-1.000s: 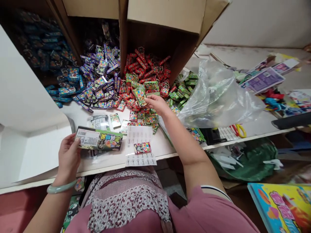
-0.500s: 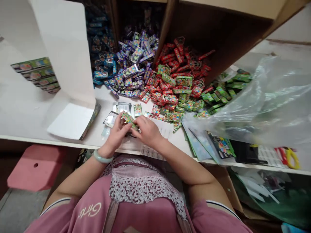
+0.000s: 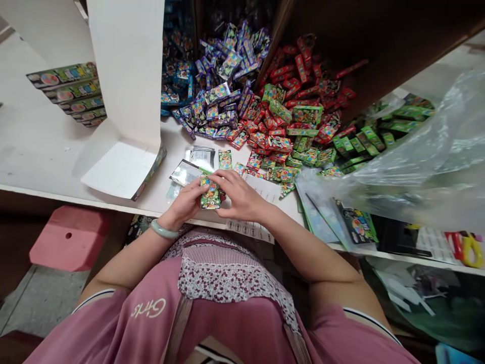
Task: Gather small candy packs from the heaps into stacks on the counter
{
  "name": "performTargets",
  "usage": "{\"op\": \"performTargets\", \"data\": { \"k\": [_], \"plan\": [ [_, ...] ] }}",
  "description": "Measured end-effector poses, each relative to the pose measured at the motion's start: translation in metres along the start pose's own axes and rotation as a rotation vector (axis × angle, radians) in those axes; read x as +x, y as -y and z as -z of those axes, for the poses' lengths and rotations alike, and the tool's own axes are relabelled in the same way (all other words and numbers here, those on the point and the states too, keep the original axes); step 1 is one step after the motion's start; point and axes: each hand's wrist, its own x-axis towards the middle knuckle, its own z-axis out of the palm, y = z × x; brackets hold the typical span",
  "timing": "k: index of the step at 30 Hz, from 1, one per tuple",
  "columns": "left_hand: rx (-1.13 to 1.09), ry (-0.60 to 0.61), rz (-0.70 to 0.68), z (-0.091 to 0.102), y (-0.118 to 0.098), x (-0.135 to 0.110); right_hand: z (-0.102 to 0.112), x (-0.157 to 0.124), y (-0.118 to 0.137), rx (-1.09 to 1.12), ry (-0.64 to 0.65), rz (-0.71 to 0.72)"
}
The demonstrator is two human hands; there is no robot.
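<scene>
A small green printed box (image 3: pixel 209 194) is held upright between both hands, its colourful front facing me. My left hand (image 3: pixel 186 201) grips its left side with the thumb across the front. From the right, the fingers of my right hand (image 3: pixel 241 196) curl over its top and right edge. Just beyond the hands lie clear packets with dark edges (image 3: pixel 185 173) and another small green box (image 3: pixel 225 159). Under my right wrist, a sheet of round stickers (image 3: pixel 248 230) hangs over the table's front edge.
Heaps of purple boxes (image 3: pixel 217 111), red boxes (image 3: pixel 291 81) and green boxes (image 3: pixel 366 141) spill from cardboard compartments. A folded white card display (image 3: pixel 125 162) stands at left. Clear plastic (image 3: pixel 428 167) covers the right side, near yellow-handled scissors (image 3: pixel 472 250). A pink stool (image 3: pixel 68 237) sits below.
The green box has turned from a slant to upright, its front now towards me. My right hand has shifted round to its right side. The whole view has moved slightly.
</scene>
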Motion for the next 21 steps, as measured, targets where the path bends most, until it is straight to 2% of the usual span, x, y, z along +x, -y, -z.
{"op": "performTargets", "data": {
  "k": [5, 8, 11, 13, 16, 19, 21],
  "plan": [
    [0.075, -0.033, -0.017, 0.005, 0.01, 0.004, -0.02, -0.003, 0.001, 0.015, -0.037, -0.054],
    [0.236, 0.006, -0.035, 0.016, 0.008, 0.004, -0.018, -0.008, -0.002, 0.005, -0.071, -0.071],
    [0.607, 0.082, -0.184, 0.037, -0.008, 0.008, -0.001, -0.022, -0.015, -0.016, -0.137, -0.143],
    [0.999, 0.156, -0.347, 0.053, -0.02, 0.018, 0.014, -0.034, -0.028, -0.031, -0.198, -0.233],
    [1.485, 0.375, -0.385, 0.067, -0.029, 0.039, 0.027, -0.05, -0.046, -0.013, -0.24, -0.334],
    [1.674, 0.527, -0.381, 0.064, -0.029, 0.054, 0.026, -0.057, -0.05, 0.057, -0.177, -0.325],
    [1.717, 0.545, -0.433, 0.059, -0.033, 0.055, 0.023, -0.059, -0.047, 0.092, -0.148, -0.274]
  ]
}}
